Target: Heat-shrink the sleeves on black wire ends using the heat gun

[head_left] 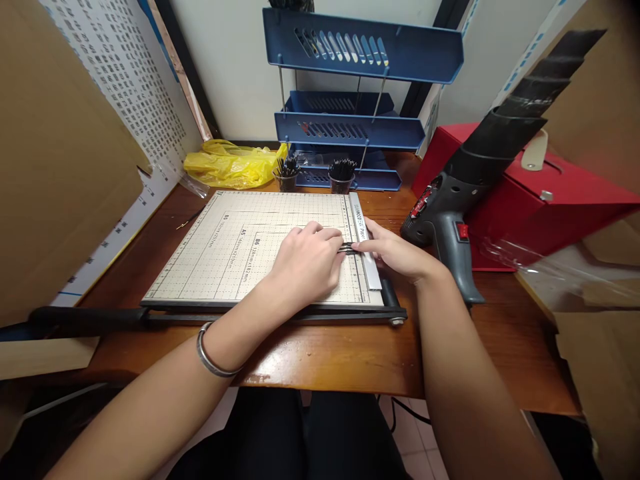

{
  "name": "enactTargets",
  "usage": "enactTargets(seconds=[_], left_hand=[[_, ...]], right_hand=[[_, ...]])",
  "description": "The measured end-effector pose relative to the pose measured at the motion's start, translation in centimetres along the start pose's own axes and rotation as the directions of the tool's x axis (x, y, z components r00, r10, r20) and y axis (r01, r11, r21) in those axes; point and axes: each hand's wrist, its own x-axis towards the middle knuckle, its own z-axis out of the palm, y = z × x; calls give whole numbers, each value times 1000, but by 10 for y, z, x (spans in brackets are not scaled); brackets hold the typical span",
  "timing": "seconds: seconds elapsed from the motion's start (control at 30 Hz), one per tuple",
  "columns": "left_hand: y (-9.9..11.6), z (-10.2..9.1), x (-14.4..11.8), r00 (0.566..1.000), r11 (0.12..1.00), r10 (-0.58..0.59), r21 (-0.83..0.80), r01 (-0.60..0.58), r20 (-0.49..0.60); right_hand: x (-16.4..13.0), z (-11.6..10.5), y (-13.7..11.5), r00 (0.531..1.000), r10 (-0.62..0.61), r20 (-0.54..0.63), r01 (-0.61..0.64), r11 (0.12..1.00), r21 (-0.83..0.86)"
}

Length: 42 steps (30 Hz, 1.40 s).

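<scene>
A few thin black sticks [349, 248] lie across the right side of a paper cutter [200, 260], by its metal guide strip [367, 257]. My left hand [310, 260] rests on the gridded board with its fingers curled closed around the sticks' left ends. From the right, my right hand [397, 252] pinches their other ends, the thumb on top by the strip and the other fingers partly hidden beyond it. Along the near edge lies the cutter's black blade arm [95, 317], lowered.
Two small cups [287, 181] [342, 183] of similar black sticks stand behind the cutter, before a blue tiered tray [350, 130]. A yellow plastic bag [235, 167] lies at back left. At right, a heat gun [457, 213] stands upright before a red box [565, 180].
</scene>
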Motion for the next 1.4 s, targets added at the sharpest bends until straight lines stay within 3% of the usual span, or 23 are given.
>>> enactTargets(seconds=[0.2,0.47,0.7,0.9,1.07,1.27,1.4], left_hand=[[-3,1,0,1000,999,22,25,-21,-13],[-3,6,2,997,1000,14,10,-14,-76],[-1,6,2,998,1000,-10,9,11,-59],[-3,2,0,993,1000,7,22,-4,-118],[-2,-2,0,997,999,-14,30,16,-74],[-2,-3,0,999,1000,-13,22,14,-37],[-2,-4,0,1000,1000,-18,22,18,-22]], right_hand=[[-2,3,-4,998,44,-39,-43,999,19],[1,0,2,1000,-8,-7,7,998,-58],[2,-2,3,998,-51,29,54,995,-88],[1,-1,1,1000,-23,11,23,998,-55],[-1,1,0,1000,-26,-1,26,999,-46],[0,3,-2,995,-100,-20,96,984,-152],[1,2,1,997,-72,-23,70,992,-104]])
